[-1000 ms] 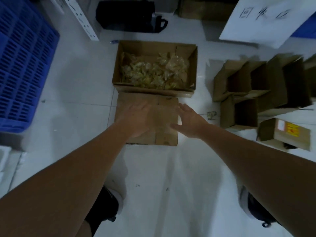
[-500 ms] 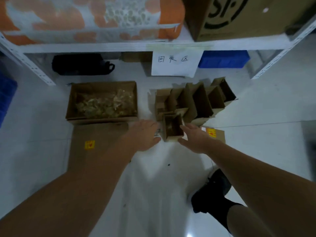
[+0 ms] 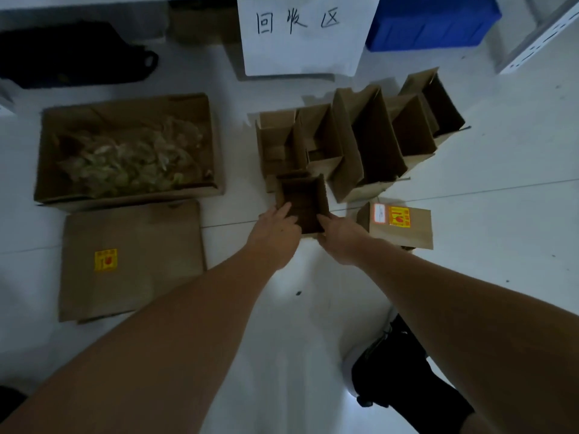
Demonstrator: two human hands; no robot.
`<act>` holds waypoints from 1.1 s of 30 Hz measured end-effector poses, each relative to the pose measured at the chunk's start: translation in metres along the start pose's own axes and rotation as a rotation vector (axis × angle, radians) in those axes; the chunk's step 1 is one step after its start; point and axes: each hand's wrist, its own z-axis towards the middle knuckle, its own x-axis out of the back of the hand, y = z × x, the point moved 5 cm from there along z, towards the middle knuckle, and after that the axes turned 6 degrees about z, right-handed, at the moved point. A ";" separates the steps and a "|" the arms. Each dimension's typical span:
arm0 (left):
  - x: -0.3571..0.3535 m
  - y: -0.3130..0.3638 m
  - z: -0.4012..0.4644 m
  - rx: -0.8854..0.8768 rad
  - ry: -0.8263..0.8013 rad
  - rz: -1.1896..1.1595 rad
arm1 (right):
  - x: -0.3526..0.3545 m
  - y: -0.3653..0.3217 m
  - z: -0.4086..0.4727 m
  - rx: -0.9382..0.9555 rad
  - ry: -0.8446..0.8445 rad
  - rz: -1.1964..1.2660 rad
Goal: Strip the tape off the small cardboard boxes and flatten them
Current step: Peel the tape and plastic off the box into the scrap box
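Left hand (image 3: pixel 277 228) and right hand (image 3: pixel 340 234) grasp opposite sides of a small open brown cardboard box (image 3: pixel 303 202) on the floor; flattened brown cardboard (image 3: pixel 131 261) lies left, several upright boxes (image 3: pixel 360 142) remain.

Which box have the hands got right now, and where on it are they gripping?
The small open box nearest the person: left hand on its left wall, right hand on its right wall at the near corner. Whether the fingers have closed is unclear.

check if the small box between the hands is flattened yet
Not yet. The small box stands open-topped, its dark hollow inside visible, between the left hand and right hand.
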 end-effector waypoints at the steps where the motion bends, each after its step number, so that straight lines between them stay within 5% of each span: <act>1: -0.002 0.000 -0.004 -0.004 -0.004 0.015 | -0.002 -0.001 -0.001 -0.005 0.026 0.008; 9: 0.050 -0.030 -0.095 -0.058 0.155 0.087 | 0.035 -0.052 -0.092 0.067 0.048 0.072; 18: 0.181 -0.067 -0.295 0.059 0.373 0.115 | 0.135 -0.174 -0.281 0.238 0.342 0.154; 27: 0.237 -0.066 -0.481 0.164 0.980 0.054 | 0.163 -0.270 -0.407 0.498 0.467 0.217; 33: 0.234 -0.063 -0.542 0.409 0.984 -0.369 | 0.179 -0.293 -0.443 0.523 0.464 0.309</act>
